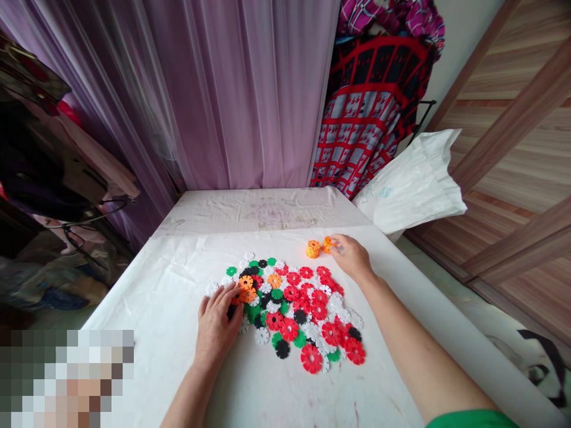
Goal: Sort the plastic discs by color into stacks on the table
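Notched plastic flower discs in red, white, green, black and orange lie heaped in a loose pile (285,309) on the white-covered table. My left hand (218,324) rests at the pile's left edge, its fingers stretched out and fingertips touching a few orange discs (247,284). Part of those discs is hidden by the fingers. Beyond the pile, at its far right, my right hand (352,255) pinches an orange disc (328,244) between thumb and fingers. Just left of that is a small stack of orange discs (313,248), standing apart from the pile.
The table (147,309) has a patterned cloth strip at its far edge. A white bag (410,184) hangs over the right side. Purple curtains (241,89) stand behind, with red-and-black patterned fabric (357,119) beside them. Clothes (40,137) hang at left; wooden doors (508,137) stand at right.
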`<state>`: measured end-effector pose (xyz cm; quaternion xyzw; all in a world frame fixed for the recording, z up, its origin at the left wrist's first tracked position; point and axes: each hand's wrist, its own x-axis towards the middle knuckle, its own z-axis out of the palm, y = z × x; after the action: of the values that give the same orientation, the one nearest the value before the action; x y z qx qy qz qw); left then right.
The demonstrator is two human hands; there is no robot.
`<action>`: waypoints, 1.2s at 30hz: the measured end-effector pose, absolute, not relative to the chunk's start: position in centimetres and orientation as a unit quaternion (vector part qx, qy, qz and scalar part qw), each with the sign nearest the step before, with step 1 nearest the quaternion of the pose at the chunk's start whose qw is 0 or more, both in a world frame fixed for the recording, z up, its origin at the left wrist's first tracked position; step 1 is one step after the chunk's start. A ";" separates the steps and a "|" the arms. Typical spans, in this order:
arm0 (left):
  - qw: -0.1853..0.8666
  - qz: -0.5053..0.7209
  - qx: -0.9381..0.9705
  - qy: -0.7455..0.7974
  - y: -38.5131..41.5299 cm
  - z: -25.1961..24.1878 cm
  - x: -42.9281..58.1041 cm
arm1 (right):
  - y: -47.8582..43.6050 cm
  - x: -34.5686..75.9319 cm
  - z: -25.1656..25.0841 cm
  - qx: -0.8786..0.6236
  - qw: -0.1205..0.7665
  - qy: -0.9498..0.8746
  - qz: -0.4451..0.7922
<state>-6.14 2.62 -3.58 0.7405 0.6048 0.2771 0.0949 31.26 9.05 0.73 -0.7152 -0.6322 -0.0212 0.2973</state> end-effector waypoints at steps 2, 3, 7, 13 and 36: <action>0.096 0.278 0.740 0.605 2.6 -3.5 -6.1 | 8.0 29.0 0.5 -0.689 0.304 -0.658 0.002; 0.096 0.278 0.740 0.605 2.6 -3.4 -6.0 | 7.5 27.7 0.4 -0.675 0.302 -0.674 0.020; 0.102 0.273 0.739 0.608 2.5 -3.2 -6.0 | 6.4 22.1 0.4 -0.605 0.270 -0.744 0.092; 0.110 0.274 0.737 0.608 2.4 -3.1 -5.9 | 6.8 17.3 0.4 -0.551 0.200 -0.799 0.130; 0.166 0.465 0.620 0.610 3.5 -4.4 -6.8 | 6.4 17.7 1.4 -0.642 0.158 -0.736 0.144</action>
<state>-6.84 3.49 -4.45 0.6203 0.6096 0.4647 0.1663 17.70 6.41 1.37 -0.6419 -0.7364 0.1437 0.1582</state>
